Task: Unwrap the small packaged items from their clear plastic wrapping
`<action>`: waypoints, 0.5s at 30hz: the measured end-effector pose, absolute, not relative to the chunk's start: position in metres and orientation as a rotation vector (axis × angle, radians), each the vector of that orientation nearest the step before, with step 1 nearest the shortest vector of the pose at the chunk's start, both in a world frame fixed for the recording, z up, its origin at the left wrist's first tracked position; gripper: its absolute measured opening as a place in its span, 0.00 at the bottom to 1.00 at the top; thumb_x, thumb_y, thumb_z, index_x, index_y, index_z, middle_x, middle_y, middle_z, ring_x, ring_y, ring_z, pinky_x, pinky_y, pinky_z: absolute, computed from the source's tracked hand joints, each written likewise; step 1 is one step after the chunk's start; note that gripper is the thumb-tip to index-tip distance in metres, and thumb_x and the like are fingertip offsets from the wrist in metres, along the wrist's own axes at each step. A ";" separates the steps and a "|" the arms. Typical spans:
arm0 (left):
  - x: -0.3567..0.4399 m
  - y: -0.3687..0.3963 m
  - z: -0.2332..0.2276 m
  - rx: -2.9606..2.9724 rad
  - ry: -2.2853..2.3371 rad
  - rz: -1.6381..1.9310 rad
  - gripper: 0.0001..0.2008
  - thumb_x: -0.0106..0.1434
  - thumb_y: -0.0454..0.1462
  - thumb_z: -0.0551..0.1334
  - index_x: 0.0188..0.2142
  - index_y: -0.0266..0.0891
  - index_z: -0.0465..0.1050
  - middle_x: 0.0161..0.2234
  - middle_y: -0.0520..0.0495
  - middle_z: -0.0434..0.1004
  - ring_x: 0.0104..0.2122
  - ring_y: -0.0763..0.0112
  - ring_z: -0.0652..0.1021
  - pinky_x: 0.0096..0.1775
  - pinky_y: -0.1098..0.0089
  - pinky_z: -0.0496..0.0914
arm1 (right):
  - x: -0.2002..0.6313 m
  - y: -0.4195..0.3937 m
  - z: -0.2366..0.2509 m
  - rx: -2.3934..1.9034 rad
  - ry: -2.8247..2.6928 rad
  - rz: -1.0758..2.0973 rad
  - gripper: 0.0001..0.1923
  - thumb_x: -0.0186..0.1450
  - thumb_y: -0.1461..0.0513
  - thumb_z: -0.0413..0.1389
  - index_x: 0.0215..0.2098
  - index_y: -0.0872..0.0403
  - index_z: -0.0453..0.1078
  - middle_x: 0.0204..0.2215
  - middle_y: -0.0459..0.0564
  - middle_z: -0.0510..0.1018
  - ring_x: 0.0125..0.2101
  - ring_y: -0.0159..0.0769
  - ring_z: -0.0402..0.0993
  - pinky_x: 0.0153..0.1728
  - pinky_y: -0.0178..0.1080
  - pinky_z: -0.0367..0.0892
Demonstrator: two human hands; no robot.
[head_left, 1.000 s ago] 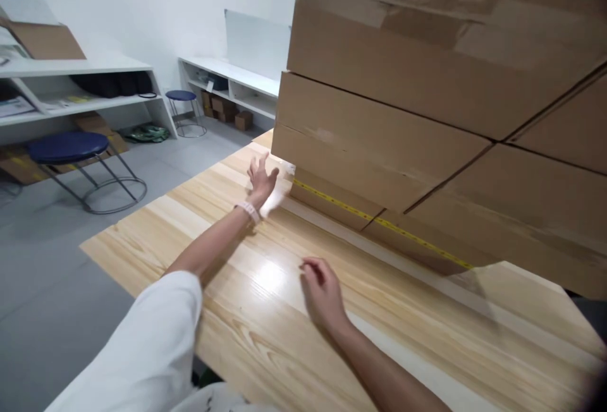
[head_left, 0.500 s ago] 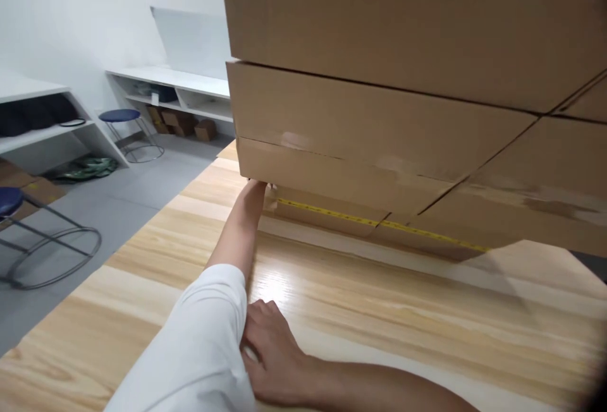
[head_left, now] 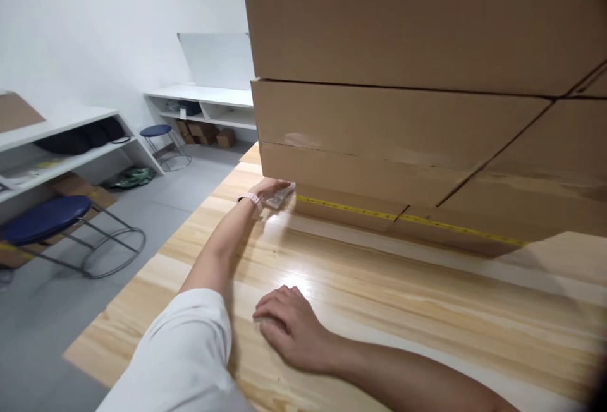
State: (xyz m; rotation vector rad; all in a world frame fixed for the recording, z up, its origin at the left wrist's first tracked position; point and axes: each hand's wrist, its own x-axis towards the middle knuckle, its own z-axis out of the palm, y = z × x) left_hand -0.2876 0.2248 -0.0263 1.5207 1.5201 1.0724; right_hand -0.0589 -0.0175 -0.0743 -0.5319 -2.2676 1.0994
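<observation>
The left hand point(head_left: 268, 189), open in mid-air a second ago, now grips the tape case point(head_left: 281, 196) at the box's point(head_left: 379, 121) left corner, tape point(head_left: 408, 217) stretched along its base, while the right hand point(head_left: 289, 327) rests flat and empty on the worktop point(head_left: 379, 298).

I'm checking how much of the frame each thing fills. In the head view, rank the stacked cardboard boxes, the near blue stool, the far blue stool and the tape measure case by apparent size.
1. stacked cardboard boxes
2. near blue stool
3. far blue stool, though distance from the camera shrinks it; the two stools may well match.
4. tape measure case, partly covered by the left hand.
</observation>
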 end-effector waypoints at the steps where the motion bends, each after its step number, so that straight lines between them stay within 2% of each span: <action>1: -0.291 0.216 -0.030 1.540 1.521 1.040 0.17 0.70 0.43 0.66 0.54 0.36 0.75 0.53 0.39 0.78 0.50 0.59 0.79 0.52 0.54 0.76 | -0.060 -0.017 -0.075 -0.520 -2.257 1.089 0.06 0.69 0.65 0.58 0.44 0.50 0.74 0.45 0.45 0.83 0.45 0.37 0.75 0.47 0.43 0.59; 4: -0.292 0.172 -0.044 1.589 1.516 0.991 0.18 0.66 0.42 0.67 0.51 0.34 0.79 0.50 0.38 0.81 0.50 0.55 0.79 0.57 0.54 0.72 | -0.062 -0.018 -0.077 -0.498 -2.237 1.047 0.05 0.69 0.65 0.58 0.42 0.50 0.75 0.43 0.46 0.83 0.44 0.38 0.76 0.46 0.44 0.60; 7: -0.275 0.114 -0.054 1.625 1.496 0.980 0.19 0.65 0.43 0.64 0.52 0.40 0.79 0.56 0.41 0.79 0.56 0.52 0.76 0.62 0.53 0.66 | -0.062 -0.021 -0.078 -0.483 -2.226 0.986 0.05 0.70 0.65 0.57 0.40 0.51 0.76 0.40 0.48 0.84 0.42 0.39 0.76 0.45 0.44 0.63; 11: -0.225 0.040 -0.056 1.673 1.363 0.926 0.18 0.64 0.46 0.66 0.52 0.45 0.80 0.60 0.45 0.76 0.63 0.51 0.71 0.70 0.50 0.52 | -0.044 -0.032 -0.074 -0.452 -2.127 0.781 0.08 0.73 0.63 0.53 0.41 0.51 0.76 0.34 0.50 0.83 0.36 0.39 0.75 0.40 0.43 0.68; 13: -0.197 0.012 -0.056 1.534 1.216 0.919 0.23 0.67 0.52 0.64 0.58 0.47 0.77 0.65 0.44 0.70 0.65 0.51 0.69 0.70 0.50 0.53 | -0.024 -0.037 -0.071 -0.503 -2.041 0.610 0.09 0.74 0.62 0.52 0.42 0.50 0.76 0.33 0.50 0.82 0.34 0.39 0.75 0.38 0.43 0.69; 15: -0.175 -0.008 -0.055 1.276 1.048 0.928 0.32 0.70 0.58 0.58 0.66 0.48 0.68 0.67 0.40 0.67 0.63 0.50 0.71 0.66 0.51 0.62 | 0.000 -0.040 -0.070 -0.639 -1.922 0.440 0.10 0.74 0.62 0.52 0.42 0.50 0.76 0.34 0.51 0.82 0.35 0.40 0.75 0.39 0.44 0.70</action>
